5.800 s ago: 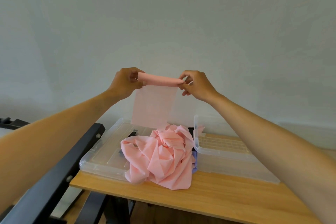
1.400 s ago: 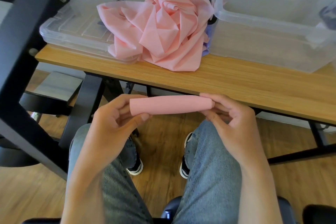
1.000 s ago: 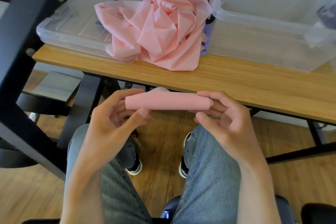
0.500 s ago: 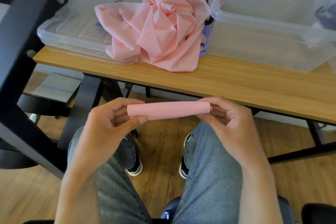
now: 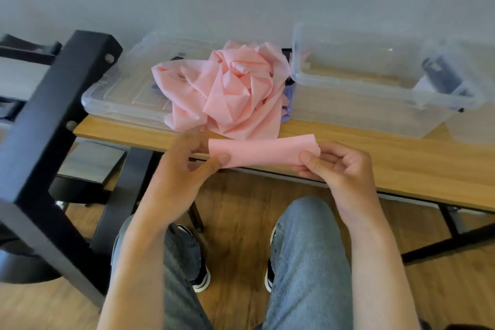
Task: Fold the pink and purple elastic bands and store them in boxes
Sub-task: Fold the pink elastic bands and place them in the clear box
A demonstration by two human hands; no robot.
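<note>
A folded pink elastic band (image 5: 263,151) stretches level between my hands, just in front of the table's front edge. My left hand (image 5: 184,171) pinches its left end between thumb and fingers. My right hand (image 5: 340,166) pinches its right end the same way. Behind it, a heap of loose pink bands (image 5: 230,91) lies on the wooden table (image 5: 401,163), with a bit of purple band (image 5: 289,96) showing under its right side. A clear open box (image 5: 361,88) stands to the right of the heap.
A clear flat lid (image 5: 126,91) lies under the heap's left side. A second clear box (image 5: 474,104) with a dark object (image 5: 442,75) at its edge stands at far right. A black metal frame (image 5: 53,120) rises at the left. My knees in jeans are below.
My hands have lifted the folded pink band up and toward the table edge, and the camera has tilted up. The band now looks flatter and wider than the tight roll before.
</note>
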